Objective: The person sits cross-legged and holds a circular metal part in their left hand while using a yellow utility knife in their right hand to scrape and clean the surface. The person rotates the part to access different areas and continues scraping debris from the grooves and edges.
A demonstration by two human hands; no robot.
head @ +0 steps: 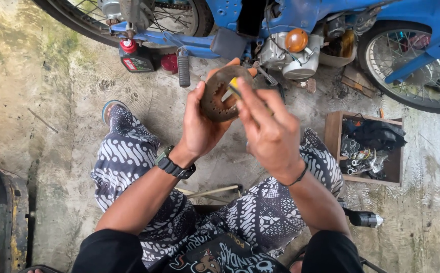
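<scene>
- Your left hand (200, 126) is clamped on a rusty brown toothed ring plate (219, 96), probably a clutch plate, held up over your knees at about 12 o'clock from your lap; thumb on the near rim, fingers behind the far edge.
- Your right hand (268, 129) is closed around a yellow-handled tool (233, 88), its tip inside the ring's centre opening. Whether it is a screwdriver or a scraper cannot be told; your fingers cover most of it.
- Keep the left grip on the rim only, so the toothed inner edge stays free for the tool.
- Work with short strokes directed away from your left thumb, which sits near the tool; a slip is likely to run toward it.
- Turn the plate in the left hand rather than bending your right wrist further.
- The blue motorcycle (290, 20) stands at 12 o'clock, a red-capped oil bottle (134, 58) at 11 o'clock, and a wooden box of parts (366, 149) at 3 o'clock on the concrete floor (63, 126), near enough to set things down.
</scene>
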